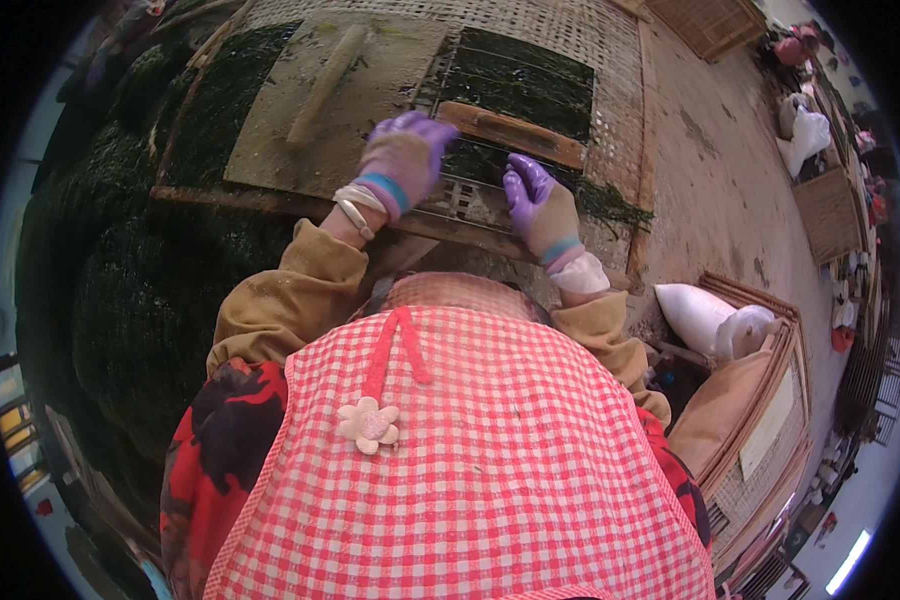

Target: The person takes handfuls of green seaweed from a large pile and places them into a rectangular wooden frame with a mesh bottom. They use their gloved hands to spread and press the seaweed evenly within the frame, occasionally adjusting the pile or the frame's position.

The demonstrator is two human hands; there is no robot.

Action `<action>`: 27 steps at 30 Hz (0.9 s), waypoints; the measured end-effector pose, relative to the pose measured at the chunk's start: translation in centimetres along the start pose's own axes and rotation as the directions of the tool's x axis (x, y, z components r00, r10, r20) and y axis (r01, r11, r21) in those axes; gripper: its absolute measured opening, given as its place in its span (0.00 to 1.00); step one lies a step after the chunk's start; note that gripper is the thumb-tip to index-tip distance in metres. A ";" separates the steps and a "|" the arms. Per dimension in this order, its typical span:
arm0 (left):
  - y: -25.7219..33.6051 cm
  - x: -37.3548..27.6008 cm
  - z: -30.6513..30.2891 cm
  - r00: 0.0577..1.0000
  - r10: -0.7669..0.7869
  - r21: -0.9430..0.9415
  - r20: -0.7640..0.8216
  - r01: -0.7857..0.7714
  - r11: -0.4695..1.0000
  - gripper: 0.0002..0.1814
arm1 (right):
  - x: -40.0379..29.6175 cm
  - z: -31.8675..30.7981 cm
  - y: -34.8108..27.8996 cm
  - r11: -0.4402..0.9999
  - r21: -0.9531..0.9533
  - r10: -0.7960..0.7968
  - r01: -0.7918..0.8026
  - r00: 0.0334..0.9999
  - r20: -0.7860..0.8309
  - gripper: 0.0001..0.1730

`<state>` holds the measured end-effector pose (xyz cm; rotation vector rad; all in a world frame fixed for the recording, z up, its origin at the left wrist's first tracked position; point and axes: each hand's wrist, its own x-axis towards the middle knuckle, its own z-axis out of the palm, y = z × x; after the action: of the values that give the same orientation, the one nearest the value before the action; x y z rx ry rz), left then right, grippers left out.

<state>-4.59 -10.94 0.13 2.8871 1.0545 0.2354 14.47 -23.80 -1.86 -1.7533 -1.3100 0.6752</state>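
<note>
Both hands wear purple-dipped work gloves over a woven mat in a wooden frame. My left hand (411,154) is slightly blurred, palm down, near the left end of a wooden bar (514,135); whether its fingers hold anything is unclear. To the right, my right hand (538,196) is raised with curled fingers, below the bar; what lies between its fingers is hidden. The bar rests across dark green, wet leafy matter (525,75) under a thin wire grid. A flat board (270,142) with a rod (330,82) on it lies to the left.
Dark green leafy matter (142,300) is heaped at the left. Loose strands (611,206) trail over the mat's right side. At the lower right stand stacked wooden frames (776,360) beside a white sack (690,311). Other people are far off at the upper right.
</note>
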 end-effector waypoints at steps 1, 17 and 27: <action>0.3 -1.0 -0.2 0.997 0.067 0.108 0.043 -0.071 0.992 0.22 | -0.2 0.6 -0.7 0.981 -0.172 -0.088 0.086 0.996 -0.003 0.24; -13.5 -25.5 4.4 0.442 -0.888 0.097 -0.127 0.896 0.433 0.26 | -1.5 2.5 -0.6 0.599 -0.791 -0.011 0.125 0.989 0.149 0.27; -23.3 -26.5 3.3 0.283 -0.954 -0.634 0.103 0.757 0.156 0.16 | -1.2 2.6 -2.0 0.575 -0.815 0.085 0.078 0.984 0.154 0.27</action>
<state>-38.82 -10.21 -8.91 1.2715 2.0663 0.7875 11.03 -23.93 -1.53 -2.4662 -1.9488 0.1869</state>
